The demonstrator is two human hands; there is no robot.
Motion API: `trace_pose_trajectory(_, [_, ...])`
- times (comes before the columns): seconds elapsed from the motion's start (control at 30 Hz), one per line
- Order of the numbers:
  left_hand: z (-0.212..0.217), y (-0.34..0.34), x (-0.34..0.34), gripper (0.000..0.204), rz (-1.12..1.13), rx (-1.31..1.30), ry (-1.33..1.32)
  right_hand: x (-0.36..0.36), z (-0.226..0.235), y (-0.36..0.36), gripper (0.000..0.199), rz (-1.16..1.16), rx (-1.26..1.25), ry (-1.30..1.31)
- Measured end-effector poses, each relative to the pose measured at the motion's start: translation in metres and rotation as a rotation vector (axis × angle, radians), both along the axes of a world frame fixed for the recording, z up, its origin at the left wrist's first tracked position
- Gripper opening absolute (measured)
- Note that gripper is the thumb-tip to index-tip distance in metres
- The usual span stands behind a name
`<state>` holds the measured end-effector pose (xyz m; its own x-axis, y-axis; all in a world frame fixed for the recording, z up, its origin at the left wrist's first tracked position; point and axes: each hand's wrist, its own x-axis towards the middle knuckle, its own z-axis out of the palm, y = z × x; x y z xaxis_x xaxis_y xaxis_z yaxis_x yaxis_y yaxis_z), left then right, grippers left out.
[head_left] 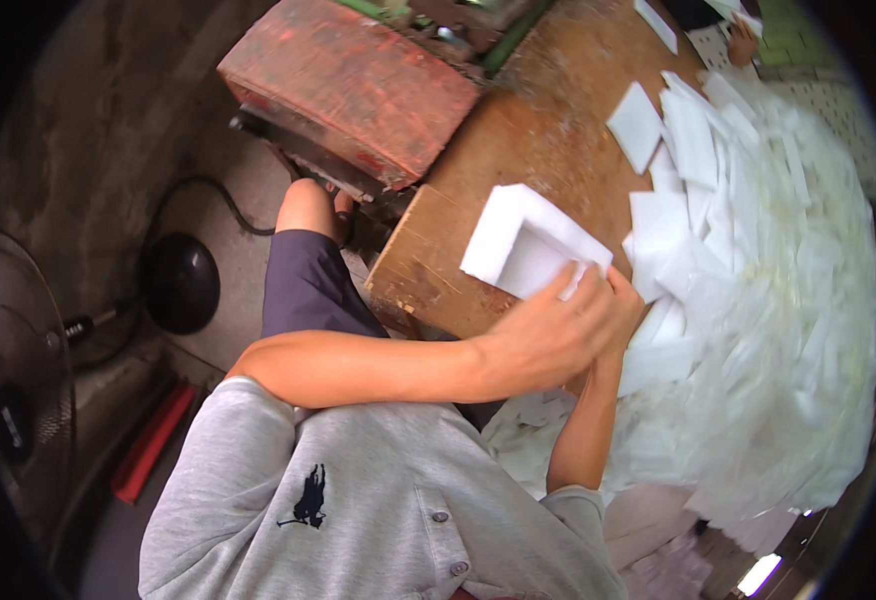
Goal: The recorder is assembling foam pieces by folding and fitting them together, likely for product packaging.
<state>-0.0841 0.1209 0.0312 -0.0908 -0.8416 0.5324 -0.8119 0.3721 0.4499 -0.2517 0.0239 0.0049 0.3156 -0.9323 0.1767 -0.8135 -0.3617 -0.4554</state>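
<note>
Left hand (548, 335) with fingers (586, 290) closed over the near edge of a white foam corner piece (523, 245), right hand (626, 300) tucked behind it, grip hidden, wooden worktop (518, 150) beyond the fingers, foam sheet pile (768, 300) beside them.

One head-worn fisheye view looks steeply down, close over the wooden table (548, 150) and lap.

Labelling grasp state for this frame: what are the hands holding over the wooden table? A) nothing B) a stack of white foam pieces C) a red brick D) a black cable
B: both hands, left hand and right hand, close around a stack of white foam pieces above the wooden table.
</note>
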Motion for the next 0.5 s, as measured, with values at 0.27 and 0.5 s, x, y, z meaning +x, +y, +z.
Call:
trace_pose_trajectory(0.27, [-0.036, -0.030, 0.054, 0.053, -0.022, 0.142, -0.267, 0.016, 0.004, 0.006, 0.018, -0.040, 0.010, 0.096])
trace_pose_trajectory(0.5, [-0.046, -0.042, 0.059, 0.056, -0.025, 0.171, -0.127, 0.022, 0.005, -0.008, 0.023, 0.077, -0.128, 0.150])
